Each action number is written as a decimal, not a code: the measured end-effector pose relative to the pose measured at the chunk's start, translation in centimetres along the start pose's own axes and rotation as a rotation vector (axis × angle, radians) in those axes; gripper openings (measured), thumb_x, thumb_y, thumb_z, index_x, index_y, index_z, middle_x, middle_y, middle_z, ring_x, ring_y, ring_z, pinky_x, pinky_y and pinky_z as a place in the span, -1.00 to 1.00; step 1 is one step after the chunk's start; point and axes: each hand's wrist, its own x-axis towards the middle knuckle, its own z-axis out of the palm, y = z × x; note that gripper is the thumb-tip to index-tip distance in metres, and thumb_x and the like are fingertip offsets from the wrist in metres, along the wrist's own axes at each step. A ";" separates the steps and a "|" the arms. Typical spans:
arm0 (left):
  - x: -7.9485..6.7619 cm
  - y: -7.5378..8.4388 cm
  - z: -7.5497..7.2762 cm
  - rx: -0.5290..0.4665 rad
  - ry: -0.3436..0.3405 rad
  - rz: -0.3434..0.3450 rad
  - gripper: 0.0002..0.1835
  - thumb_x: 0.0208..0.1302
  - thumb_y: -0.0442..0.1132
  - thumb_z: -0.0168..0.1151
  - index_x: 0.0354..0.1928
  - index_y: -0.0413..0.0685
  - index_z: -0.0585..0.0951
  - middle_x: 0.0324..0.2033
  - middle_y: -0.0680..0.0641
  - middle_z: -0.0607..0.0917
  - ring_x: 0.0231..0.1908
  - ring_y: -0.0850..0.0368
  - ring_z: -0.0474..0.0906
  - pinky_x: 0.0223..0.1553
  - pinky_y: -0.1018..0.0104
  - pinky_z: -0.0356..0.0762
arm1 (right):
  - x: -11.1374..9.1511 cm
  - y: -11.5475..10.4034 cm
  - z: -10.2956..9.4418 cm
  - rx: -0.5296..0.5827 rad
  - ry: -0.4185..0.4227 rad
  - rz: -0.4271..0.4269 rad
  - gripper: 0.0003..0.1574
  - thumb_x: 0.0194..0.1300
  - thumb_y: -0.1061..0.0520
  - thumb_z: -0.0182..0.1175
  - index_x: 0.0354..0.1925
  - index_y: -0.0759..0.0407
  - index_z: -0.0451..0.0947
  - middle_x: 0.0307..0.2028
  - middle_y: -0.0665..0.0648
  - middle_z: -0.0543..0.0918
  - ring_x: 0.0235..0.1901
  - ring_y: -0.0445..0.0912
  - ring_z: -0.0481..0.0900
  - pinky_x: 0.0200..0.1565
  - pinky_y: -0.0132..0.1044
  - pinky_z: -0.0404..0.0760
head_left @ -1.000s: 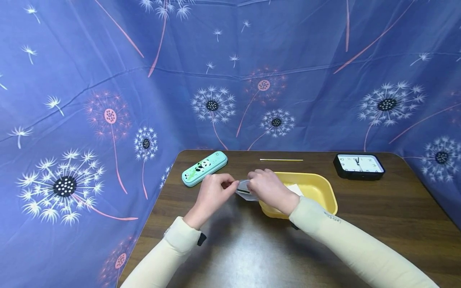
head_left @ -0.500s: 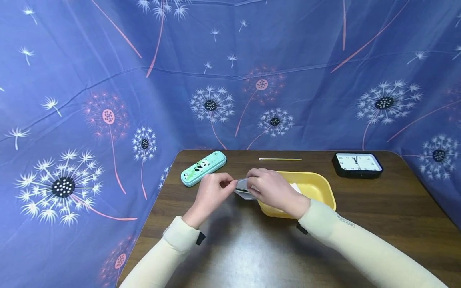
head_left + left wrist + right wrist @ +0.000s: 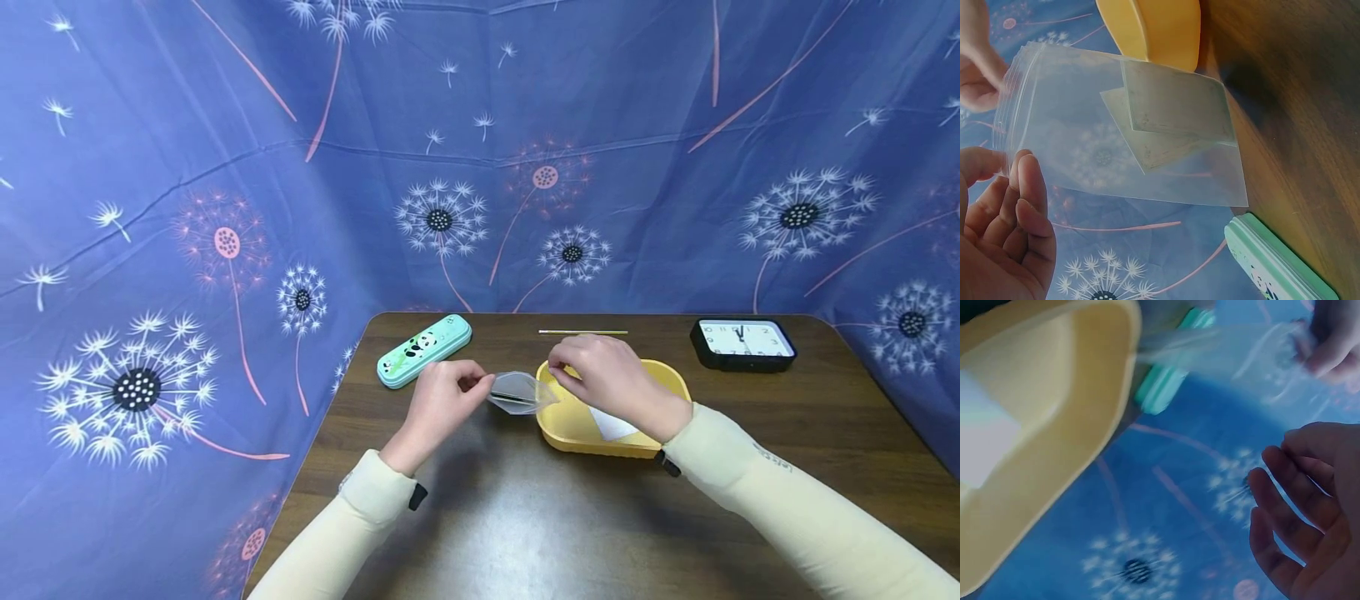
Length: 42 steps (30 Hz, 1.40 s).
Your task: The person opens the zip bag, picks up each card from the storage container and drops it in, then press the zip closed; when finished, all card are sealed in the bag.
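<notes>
A clear zip bag (image 3: pixel 1079 119) hangs from my left hand (image 3: pixel 444 398), which pinches one side of its zip edge between thumb and index finger. Two thin greyish square pieces (image 3: pixel 1179 103) lie overlapped near the bottom of the bag, seen through the plastic. In the head view the bag's mouth faces up, slightly parted. My right hand (image 3: pixel 607 379) is over the yellow tray (image 3: pixel 678 375), apart from the bag, its fingers loosely bent with nothing visible between them. Inside the tray is a white square piece (image 3: pixel 611 425), partly covered by the right hand in the head view.
A mint-green pencil case (image 3: pixel 425 351) with a panda print lies at the back left of the wooden table (image 3: pixel 495 517). A thin pencil (image 3: pixel 582 332) lies behind the tray. At the back right sits a black-framed clock (image 3: pixel 742 343). A blue dandelion-print cloth (image 3: pixel 480 167) hangs behind.
My right hand has come off the bag and moved right, over the yellow tray. More of the bag and the white piece now show. The left hand keeps its pinch in place.
</notes>
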 end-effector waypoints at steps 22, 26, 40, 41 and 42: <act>-0.3 -0.2 -0.1 -0.015 0.002 0.000 -0.85 0.28 -0.25 0.41 -0.46 0.11 0.76 -0.60 0.28 0.63 -0.59 0.40 0.49 -0.50 0.35 0.49 | -5.6 8.6 5.0 -0.053 -0.389 0.240 -0.73 0.22 0.35 0.41 -0.48 0.04 0.63 -0.52 -0.08 0.59 -0.53 -0.16 0.45 -0.46 -0.19 0.51; -0.3 -0.4 0.0 -0.009 0.000 -0.003 -0.85 0.28 -0.26 0.40 -0.46 0.11 0.76 -0.59 0.29 0.64 -0.59 0.41 0.50 -0.50 0.36 0.49 | -6.1 9.2 5.4 -0.031 -0.496 0.251 -0.81 0.18 0.36 0.48 -0.21 0.21 0.75 -0.29 0.08 0.75 -0.32 -0.04 0.68 -0.26 -0.07 0.68; -0.3 -0.8 0.2 -0.014 -0.006 -0.001 -0.85 0.29 -0.27 0.40 -0.45 0.10 0.76 -0.59 0.28 0.64 -0.59 0.41 0.50 -0.50 0.35 0.50 | -7.6 10.6 6.5 0.040 -0.698 0.311 -0.04 -0.10 0.04 0.71 0.23 0.32 0.57 0.15 0.30 0.63 0.06 0.18 0.64 0.10 0.11 0.60; -0.3 -0.8 0.2 -0.015 -0.006 -0.002 -0.85 0.29 -0.27 0.40 -0.45 0.10 0.76 -0.59 0.28 0.64 -0.59 0.41 0.50 -0.50 0.35 0.50 | -7.7 10.6 6.6 0.038 -0.694 0.315 -0.03 -0.11 0.02 0.72 0.22 0.34 0.57 0.15 0.32 0.62 0.08 0.20 0.63 0.11 0.12 0.59; -0.3 -0.8 0.2 -0.016 -0.006 -0.002 -0.85 0.29 -0.27 0.40 -0.45 0.10 0.76 -0.59 0.28 0.64 -0.59 0.41 0.50 -0.50 0.35 0.50 | -7.9 10.6 6.6 0.037 -0.688 0.316 -0.02 -0.12 0.01 0.73 0.21 0.36 0.57 0.15 0.34 0.62 0.07 0.21 0.63 0.11 0.13 0.59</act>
